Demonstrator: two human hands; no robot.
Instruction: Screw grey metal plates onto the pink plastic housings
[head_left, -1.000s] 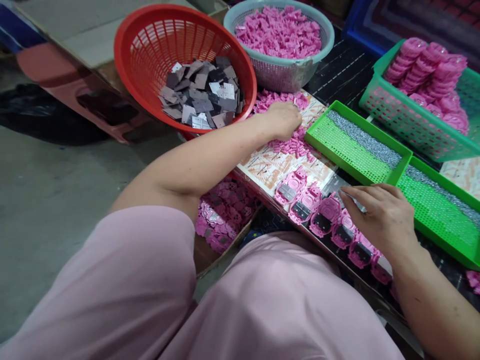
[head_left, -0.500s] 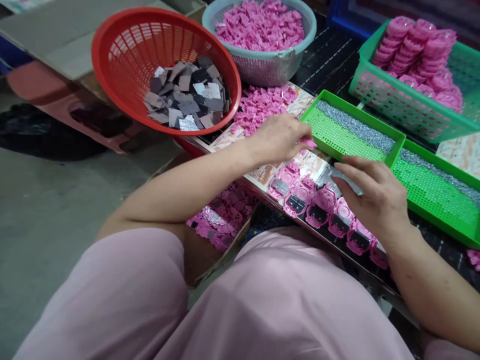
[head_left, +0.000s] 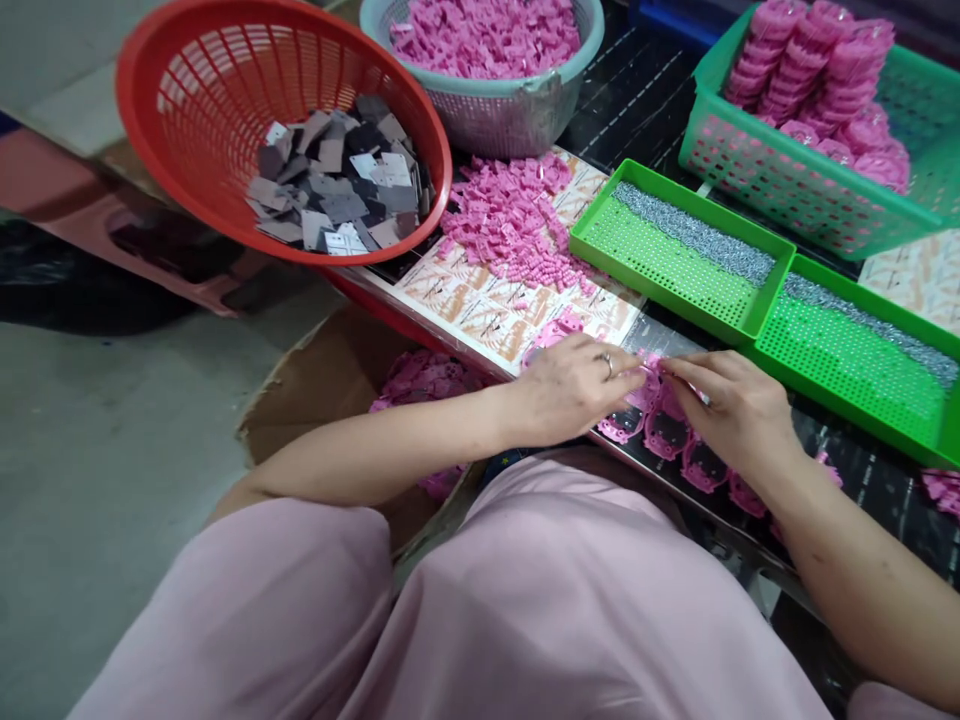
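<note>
A row of pink plastic casings (head_left: 667,425) with dark plates in them lies along the table's front edge. Over this row, my left hand (head_left: 574,388), a ring on one finger, is closed in a pinch on a small pink plastic piece (head_left: 651,362). The fingertips of my right hand (head_left: 739,405) meet it from the other side, thumb and forefinger pressed together. Whether the right fingers grip that same piece or another small part, I cannot tell. Both hands partly cover the casings beneath.
Loose pink pieces (head_left: 510,215) are heaped behind my left hand. A red basket (head_left: 187,190) holds grey plates; a pale blue basket (head_left: 517,110) holds pink parts. Green trays (head_left: 675,255) contain small metal bits. A green basket (head_left: 787,190) carries stacked pink casings. Below stands a cardboard box (head_left: 289,385).
My left hand has come from the pink heap to the casing row, bringing a small pink piece. My right hand's fingers have closed and met it. The view has shifted.
</note>
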